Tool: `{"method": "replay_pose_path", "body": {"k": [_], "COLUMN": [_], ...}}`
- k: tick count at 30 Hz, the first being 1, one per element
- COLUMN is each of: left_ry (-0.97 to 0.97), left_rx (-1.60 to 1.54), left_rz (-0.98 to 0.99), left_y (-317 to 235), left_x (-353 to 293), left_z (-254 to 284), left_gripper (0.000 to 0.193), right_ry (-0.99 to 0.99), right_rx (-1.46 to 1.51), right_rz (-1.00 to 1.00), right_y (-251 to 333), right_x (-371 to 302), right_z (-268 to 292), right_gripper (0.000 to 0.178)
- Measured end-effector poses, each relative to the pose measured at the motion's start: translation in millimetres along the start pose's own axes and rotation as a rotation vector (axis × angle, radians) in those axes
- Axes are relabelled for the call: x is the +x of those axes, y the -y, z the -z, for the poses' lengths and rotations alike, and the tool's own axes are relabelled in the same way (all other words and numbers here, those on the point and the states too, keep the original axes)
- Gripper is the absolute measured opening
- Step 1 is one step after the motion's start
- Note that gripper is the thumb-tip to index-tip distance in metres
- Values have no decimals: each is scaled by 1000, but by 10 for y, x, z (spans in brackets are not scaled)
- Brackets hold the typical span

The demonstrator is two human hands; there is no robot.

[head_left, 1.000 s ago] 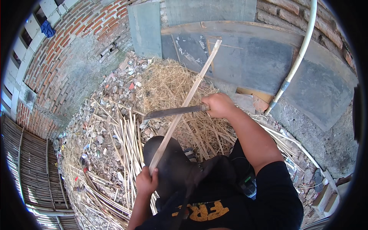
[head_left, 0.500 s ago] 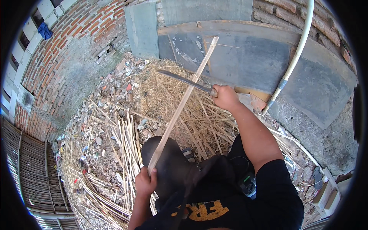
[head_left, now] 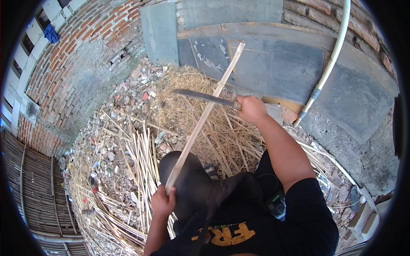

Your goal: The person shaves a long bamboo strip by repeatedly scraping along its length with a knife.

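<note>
My left hand [head_left: 163,201] grips the lower end of a long, pale bamboo strip [head_left: 197,127]. The strip slants up and away to the right, passing over my dark-clad knee [head_left: 181,164]. My right hand [head_left: 252,109] is closed round the handle of a machete [head_left: 200,96]. Its dark blade points left and crosses the strip in its upper half. A thin sliver sticks out sideways near the strip's far end. Below the blade lies a heap of straw-coloured shavings [head_left: 181,109].
Several cut bamboo strips [head_left: 143,158] lie on rubble to the left. Grey panels [head_left: 273,59] lean on the far wall beside a white pipe [head_left: 332,64]. A brick wall [head_left: 64,81] and a slatted bamboo screen [head_left: 36,183] stand at left. A dark device [head_left: 276,205] sits by my right hip.
The machete blade has dropped slightly toward me along the bamboo strip, and its tip has shifted a little left. My left hand keeps its hold on the strip.
</note>
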State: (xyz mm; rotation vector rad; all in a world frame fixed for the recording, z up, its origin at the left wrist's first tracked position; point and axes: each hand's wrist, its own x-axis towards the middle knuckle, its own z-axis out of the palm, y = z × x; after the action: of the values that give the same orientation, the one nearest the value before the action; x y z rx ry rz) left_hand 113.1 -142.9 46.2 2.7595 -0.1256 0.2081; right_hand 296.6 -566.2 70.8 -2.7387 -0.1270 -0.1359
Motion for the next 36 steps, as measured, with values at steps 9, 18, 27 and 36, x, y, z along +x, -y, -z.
{"method": "replay_pose_path", "body": {"k": [9,18,27,36], "left_ry": [-9,14,9,-3], "left_rx": [-6,22,15,-9], "left_rz": [-26,-21,-20,-24], "left_y": [28,27,16,16], "left_x": [5,17,28,22], "left_z": [-23,-3,-12,-18], "left_gripper": [40,40,41,38], "right_ry": [-294,-7,-243,-143], "right_rx": [1,-24,7,123], "right_rz": [-132,90,-198,-233], "right_y": [-61,55,-176,-159], "right_x": [49,13,43,90], "right_z": [-150,-5,-6,-67], "right_gripper": [28,24,32,35]}}
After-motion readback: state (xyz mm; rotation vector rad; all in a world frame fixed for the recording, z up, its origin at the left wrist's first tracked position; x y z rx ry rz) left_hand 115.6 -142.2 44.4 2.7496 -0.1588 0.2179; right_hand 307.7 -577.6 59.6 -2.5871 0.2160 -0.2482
